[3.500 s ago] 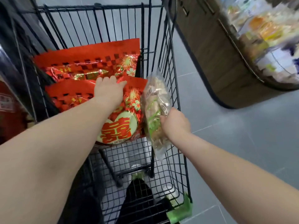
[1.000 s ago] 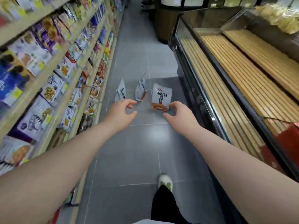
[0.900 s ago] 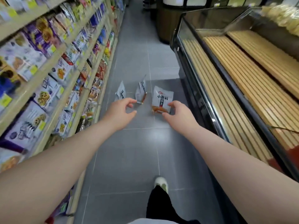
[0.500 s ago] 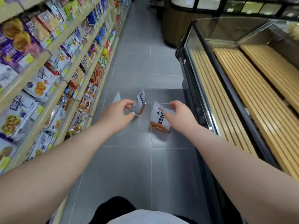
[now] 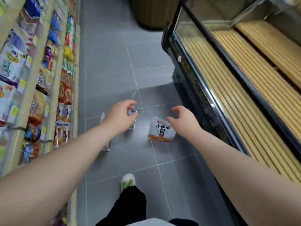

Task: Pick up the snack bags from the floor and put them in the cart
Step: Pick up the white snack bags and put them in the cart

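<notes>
Stage of task: reach for pick-up. All three visible snack bags lie on the floor [image 5: 114, 75]; none is lifted, and carrying them to the cart remains.
Right bag [image 5: 161, 130]: flat on the tiles, printed face up, centre-right of the aisle.
Middle bag [image 5: 133, 123]: just left of the right bag, standing on edge, its upper part hidden by the left hand.
Left bag [image 5: 106, 146]: nearest the shelving, largely hidden behind the left forearm.
Left hand [image 5: 121, 114]: fingers curled, thumb and forefinger at the top of the middle bag; whether they already pinch it cannot be told.
Right hand [image 5: 184, 120]: fingers spread and bent, holding nothing, poised at the far right corner of the right bag; contact cannot be told.
Cart: not in view.
Left of aisle: shelves [image 5: 53, 66] stocked with packaged goods, blurred.
Right of aisle: display case [image 5: 202, 88] with wooden slats, close beside the right bag.
Near edge: the person's shoe [image 5: 128, 181].
Obstruction: judged slight; the case leaves the right hand little room on that side, and the left forearm screens the left bag.
</notes>
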